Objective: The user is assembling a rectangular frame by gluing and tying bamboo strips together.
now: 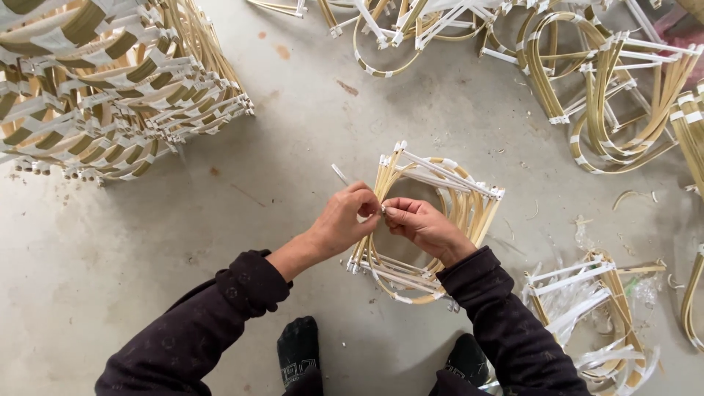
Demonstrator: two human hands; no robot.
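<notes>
Down on the floor (pixel 293 147), a stack (pixel 110 81) sits at ten o'clock. Centrally, the frame (pixel 469 198) lies under both hands: left hand (pixel 345 220) and right hand (pixel 422 224) each pinch the strip (pixel 341 174), meeting at its near end.

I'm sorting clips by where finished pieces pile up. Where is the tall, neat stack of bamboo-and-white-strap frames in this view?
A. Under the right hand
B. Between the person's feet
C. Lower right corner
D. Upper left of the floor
D: the stack of frames fills the upper left, while the left hand and right hand work on a single frame mid-floor.
</notes>
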